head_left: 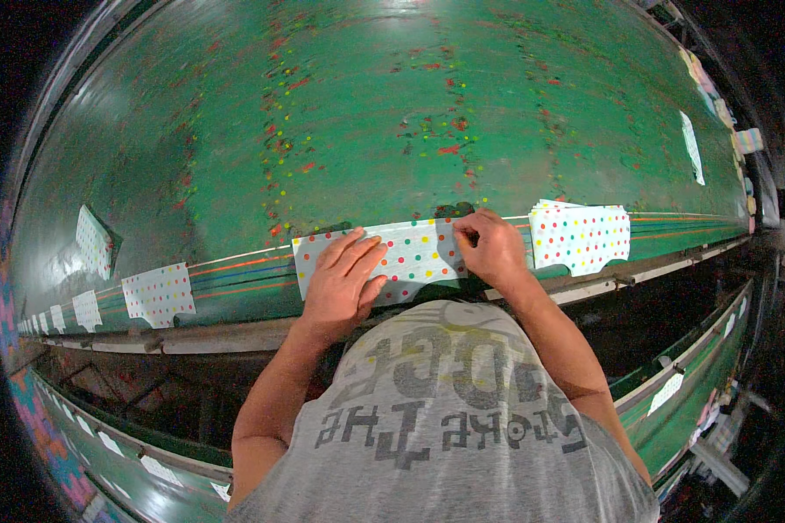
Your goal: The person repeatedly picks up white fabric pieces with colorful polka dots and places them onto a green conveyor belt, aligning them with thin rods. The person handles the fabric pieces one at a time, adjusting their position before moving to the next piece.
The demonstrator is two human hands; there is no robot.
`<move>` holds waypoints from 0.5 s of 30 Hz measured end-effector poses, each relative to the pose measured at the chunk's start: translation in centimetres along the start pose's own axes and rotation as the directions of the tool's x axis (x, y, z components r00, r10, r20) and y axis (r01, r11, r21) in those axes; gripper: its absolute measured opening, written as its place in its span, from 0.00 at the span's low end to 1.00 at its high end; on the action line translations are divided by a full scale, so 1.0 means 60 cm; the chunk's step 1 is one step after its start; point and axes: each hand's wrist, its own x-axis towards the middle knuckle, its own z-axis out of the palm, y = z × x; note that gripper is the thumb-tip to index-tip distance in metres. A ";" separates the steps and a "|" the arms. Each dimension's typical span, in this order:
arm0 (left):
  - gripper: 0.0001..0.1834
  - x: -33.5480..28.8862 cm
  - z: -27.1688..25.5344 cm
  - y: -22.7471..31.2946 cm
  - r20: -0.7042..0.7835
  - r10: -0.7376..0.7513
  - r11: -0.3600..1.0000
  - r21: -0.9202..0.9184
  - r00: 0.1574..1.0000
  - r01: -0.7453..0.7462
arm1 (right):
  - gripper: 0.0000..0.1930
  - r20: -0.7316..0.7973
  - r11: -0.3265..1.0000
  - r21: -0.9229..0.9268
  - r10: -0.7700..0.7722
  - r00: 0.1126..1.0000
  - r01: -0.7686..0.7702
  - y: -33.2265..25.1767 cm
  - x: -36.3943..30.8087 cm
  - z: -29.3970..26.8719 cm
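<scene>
a white dotted sheet [416, 257] lies lengthwise along the near edge of a long green table [366, 113], in front of the wearer's body, with red, yellow and green spots across it. the left hand [344, 281] rests on the sheet's left part, palm down, fingers a little spread. the right hand [493, 248] is over the sheet's right end, fingers curled toward the thumb; i cannot tell whether it pinches the edge. dark patches [453, 210] show at the sheet's far edge, close to the right hand.

beyond the sheet the green surface is shiny and scuffed, flecked with red, yellow and green paint specks [279, 144] in loose bands running away from it. coloured lines [244, 264], among them white, orange and blue, stretch along the table on both sides of the sheet. a metal rail [227, 339] runs along the table's border, nearer the body than the sheet.

to the right of the sheet sits an uneven stack of dotted pieces [580, 240]; to its left lies a single dotted piece [160, 295], with smaller-looking ones [87, 311] further left. a dotted bundle [94, 242] lies further out on that side, and a pale strip [691, 146] far off to the right.

on the wearer's side of the sheet are a grey shirt [445, 383] with dark print and, past a dark gap, a second green table [715, 375] bearing white pieces [665, 394]. the room around is mostly dark.
</scene>
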 end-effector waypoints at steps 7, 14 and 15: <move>0.33 0.020 0.008 0.011 0.123 -0.071 0.992 0.110 0.990 0.058 | 0.07 0.007 0.998 0.016 0.057 0.998 -0.057 -0.002 -0.004 0.002; 0.34 0.025 -0.022 0.005 0.023 -0.198 0.962 -0.190 0.980 0.198 | 0.08 -0.032 0.918 0.353 0.207 0.978 -0.183 0.022 -0.018 0.007; 0.30 0.026 -0.024 0.001 -0.071 -0.231 0.955 -0.207 0.970 0.212 | 0.09 0.002 0.862 0.454 0.251 0.968 -0.225 0.030 -0.023 0.001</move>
